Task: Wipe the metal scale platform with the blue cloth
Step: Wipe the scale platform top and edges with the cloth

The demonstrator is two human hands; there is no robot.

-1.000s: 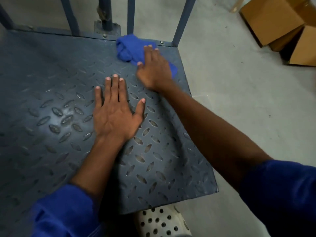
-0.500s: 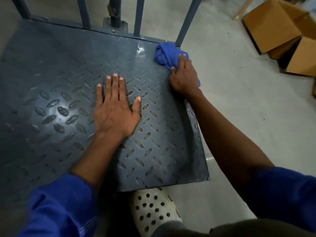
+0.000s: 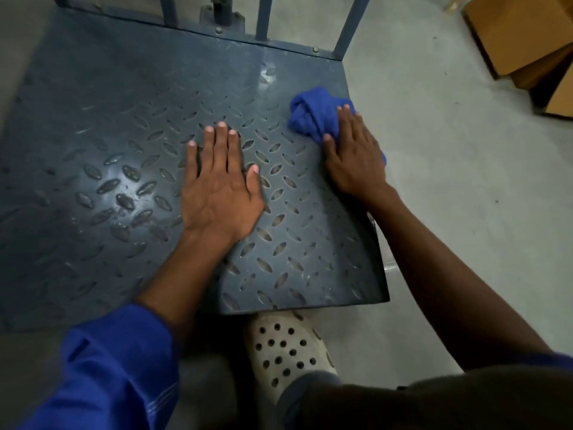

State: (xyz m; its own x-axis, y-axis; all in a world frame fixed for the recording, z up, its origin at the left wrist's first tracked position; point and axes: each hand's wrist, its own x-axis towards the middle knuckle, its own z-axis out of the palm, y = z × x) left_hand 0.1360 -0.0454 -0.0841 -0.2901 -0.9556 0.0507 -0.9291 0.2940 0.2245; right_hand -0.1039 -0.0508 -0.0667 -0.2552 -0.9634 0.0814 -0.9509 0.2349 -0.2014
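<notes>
Pressing the bunched blue cloth (image 3: 310,119) flat-fingered on the scale platform (image 3: 93,119) at its right edge near the far right corner, the right hand (image 3: 353,153) covered it; the left hand (image 3: 217,193) lay open mid-platform; the remaining plate probably stretched leftward.

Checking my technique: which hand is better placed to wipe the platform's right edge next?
Right. The right hand presses the cloth at the edge of the platform; the left hand lies flat mid-platform, holding nothing.

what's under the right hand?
The bunched cloth, on the platform at its right edge. The right hand covers the cloth's near part; the metal beneath cannot be seen.
</notes>
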